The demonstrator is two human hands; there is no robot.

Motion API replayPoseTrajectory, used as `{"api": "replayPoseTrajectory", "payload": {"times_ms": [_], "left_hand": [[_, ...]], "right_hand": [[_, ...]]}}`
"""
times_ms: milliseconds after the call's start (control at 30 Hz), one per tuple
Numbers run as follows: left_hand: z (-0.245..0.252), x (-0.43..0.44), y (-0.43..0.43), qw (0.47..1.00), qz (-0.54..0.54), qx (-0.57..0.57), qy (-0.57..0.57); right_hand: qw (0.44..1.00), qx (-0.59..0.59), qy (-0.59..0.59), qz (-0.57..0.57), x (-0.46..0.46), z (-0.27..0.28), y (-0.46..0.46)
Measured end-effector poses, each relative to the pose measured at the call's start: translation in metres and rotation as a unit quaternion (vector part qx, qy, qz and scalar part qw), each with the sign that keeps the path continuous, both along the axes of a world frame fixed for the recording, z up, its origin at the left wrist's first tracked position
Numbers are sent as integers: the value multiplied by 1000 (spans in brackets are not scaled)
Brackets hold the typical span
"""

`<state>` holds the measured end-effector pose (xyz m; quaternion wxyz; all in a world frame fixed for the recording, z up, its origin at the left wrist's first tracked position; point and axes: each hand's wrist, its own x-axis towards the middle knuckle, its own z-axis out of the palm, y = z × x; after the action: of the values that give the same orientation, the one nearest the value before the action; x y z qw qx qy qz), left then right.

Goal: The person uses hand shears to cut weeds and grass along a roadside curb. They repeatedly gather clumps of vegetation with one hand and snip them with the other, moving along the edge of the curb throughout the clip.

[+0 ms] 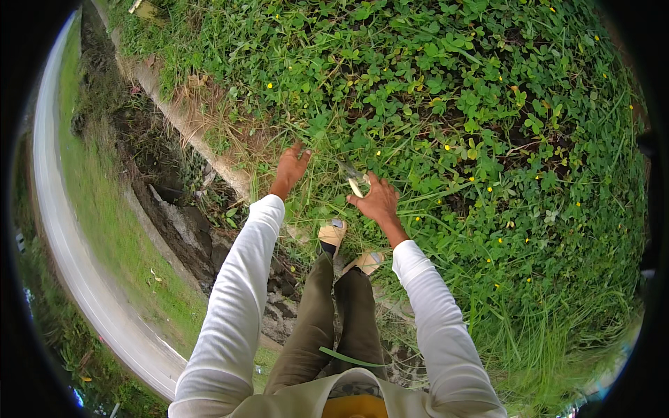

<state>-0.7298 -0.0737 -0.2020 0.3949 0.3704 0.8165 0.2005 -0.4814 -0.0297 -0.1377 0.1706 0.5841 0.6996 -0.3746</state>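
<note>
My right hand (379, 200) is closed around the pale handles of a pair of hand shears (355, 186). The greyish blades, slightly blurred, point up and left into the grass. To the left, my left hand (291, 166) hovers just over cut-looking grass (308, 196), thumb and forefinger apart with nothing visible between them; its other fingers are partly hidden. Leafy ground cover (449, 104) with small yellow flowers spreads ahead and to the right of both hands.
A concrete curb (175, 117) runs diagonally beside a drainage ditch (180, 224) holding stones and debris. Past the ditch lie a grass verge (120, 224) and a paved road (83, 271). My sandalled feet (333, 232) stand at the bed's edge. Tall grass (533, 339) grows at lower right.
</note>
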Motion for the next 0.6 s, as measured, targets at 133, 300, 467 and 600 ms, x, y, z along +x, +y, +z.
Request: {"api": "replayPoseTrajectory", "payload": {"times_ms": [133, 300, 467, 600], "left_hand": [[19, 29, 5, 998, 8, -7, -61], [31, 82, 1, 974, 19, 47, -221], [39, 91, -31, 983, -152, -36, -94], [55, 101, -37, 976, -196, -87, -27]], "right_hand": [[968, 236, 36, -83, 42, -4, 49], [980, -94, -164, 69, 87, -22, 41], [996, -23, -61, 55, 124, 33, 23], [966, 252, 51, -38, 148, 69, 75]]}}
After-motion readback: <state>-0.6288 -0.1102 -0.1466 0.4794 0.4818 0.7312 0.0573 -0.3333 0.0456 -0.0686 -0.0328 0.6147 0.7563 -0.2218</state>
